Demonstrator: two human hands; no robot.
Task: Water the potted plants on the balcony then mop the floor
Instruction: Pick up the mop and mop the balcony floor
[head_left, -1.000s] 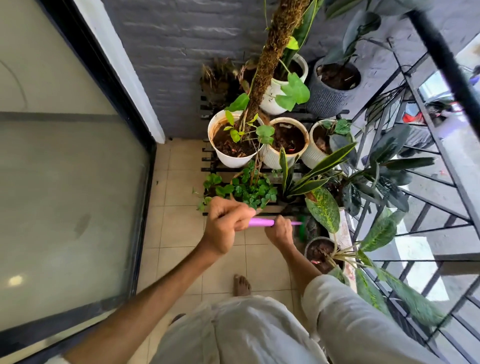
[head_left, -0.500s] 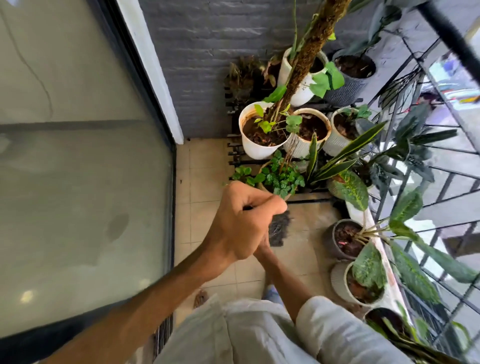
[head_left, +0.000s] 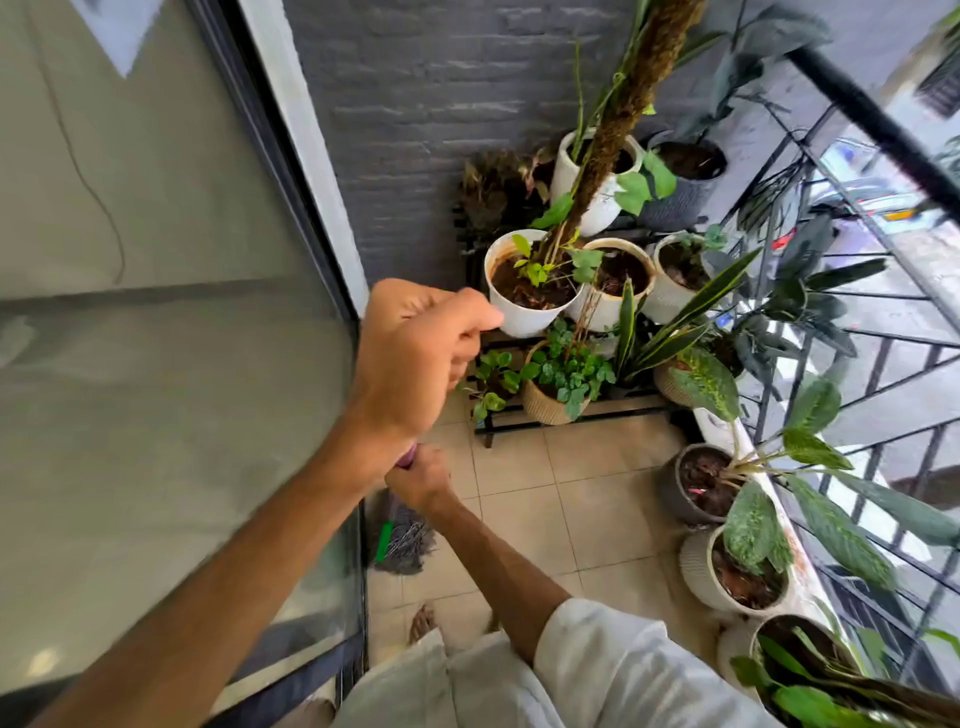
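I hold a mop with both hands. My left hand (head_left: 415, 358) is a closed fist over the top of the purple handle (head_left: 407, 457), and my right hand (head_left: 418, 477) grips it lower down. Only a short piece of the handle shows between them. The grey stringy mop head (head_left: 404, 543), with a green clip, rests on the beige floor tiles (head_left: 524, 519) beside the glass door's track. Potted plants fill the far corner, including a white pot (head_left: 522, 319) with a moss pole and a woven pot (head_left: 543, 402) of small leaves.
A sliding glass door (head_left: 171, 395) runs along the left. A black tiered plant rack (head_left: 571, 415) stands against the grey brick wall. More pots (head_left: 696, 499) line the black railing (head_left: 883, 374) on the right. My bare foot (head_left: 422, 623) stands behind the mop head.
The mop head has swept from under the plant rack back and left to the glass door's track. The handle has swung steeper, so my left fist hides most of it.
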